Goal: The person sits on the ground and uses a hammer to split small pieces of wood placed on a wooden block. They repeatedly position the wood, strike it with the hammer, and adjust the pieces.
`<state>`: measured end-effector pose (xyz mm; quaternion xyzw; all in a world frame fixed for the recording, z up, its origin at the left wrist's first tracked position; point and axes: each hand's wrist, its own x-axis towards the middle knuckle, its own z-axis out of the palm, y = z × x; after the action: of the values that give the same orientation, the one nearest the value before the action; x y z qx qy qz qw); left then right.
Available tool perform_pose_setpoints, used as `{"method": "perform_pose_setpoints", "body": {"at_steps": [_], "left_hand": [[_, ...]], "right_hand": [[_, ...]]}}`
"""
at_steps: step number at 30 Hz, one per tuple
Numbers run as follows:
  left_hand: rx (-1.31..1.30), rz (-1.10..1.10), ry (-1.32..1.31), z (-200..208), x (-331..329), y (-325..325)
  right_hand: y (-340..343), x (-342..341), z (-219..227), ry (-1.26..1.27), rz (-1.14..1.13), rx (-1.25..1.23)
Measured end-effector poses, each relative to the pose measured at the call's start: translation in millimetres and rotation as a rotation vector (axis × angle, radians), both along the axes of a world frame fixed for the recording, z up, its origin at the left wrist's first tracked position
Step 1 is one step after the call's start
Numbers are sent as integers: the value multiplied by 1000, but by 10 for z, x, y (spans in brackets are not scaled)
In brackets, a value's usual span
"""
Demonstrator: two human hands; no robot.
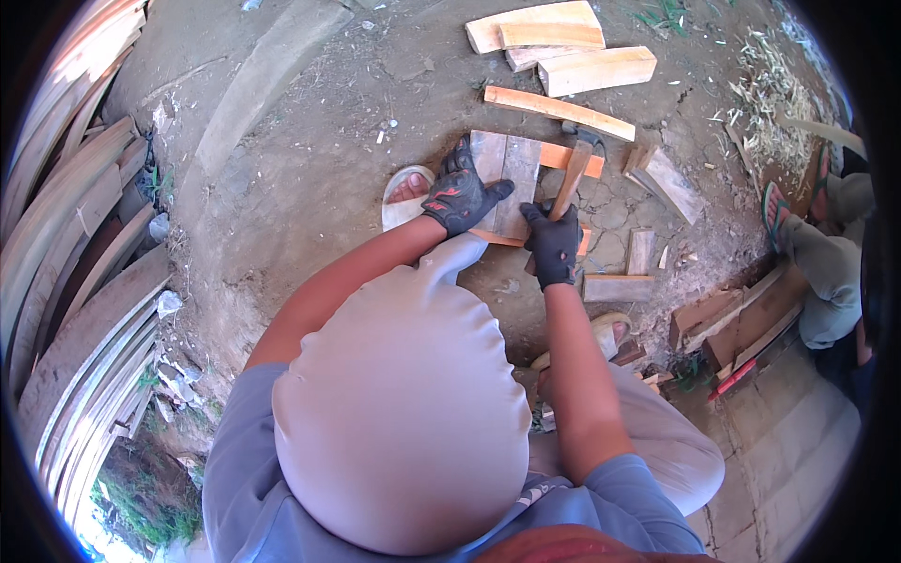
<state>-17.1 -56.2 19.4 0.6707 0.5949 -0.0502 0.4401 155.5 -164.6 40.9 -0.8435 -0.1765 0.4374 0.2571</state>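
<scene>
A squatting worker's gloved left hand [462, 195] presses flat, fingers spread, on two grey boards [505, 178] laid across orange battens [563, 156] on the dirt, just above frame centre. The gloved right hand [552, 242] grips a hammer [574, 167] by its wooden handle, head resting at the boards' 2 o'clock edge. More cut planks [563, 56] wait at 12 o'clock, suggesting the nailing is only partly done.
</scene>
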Motion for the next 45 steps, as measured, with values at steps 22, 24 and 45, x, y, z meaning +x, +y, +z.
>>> {"method": "perform_pose_setpoints", "body": {"at_steps": [22,24,45], "left_hand": [[682,-1143,-601,23,348,-162],[574,-1276,-389,-53,407,-154],[628,-1059,-548,-131,351,-148]], "right_hand": [[-346,724,536,-374,290,85],[-332,816,649,-422,399,136],[-271,568,1003,-477,801,270]]}}
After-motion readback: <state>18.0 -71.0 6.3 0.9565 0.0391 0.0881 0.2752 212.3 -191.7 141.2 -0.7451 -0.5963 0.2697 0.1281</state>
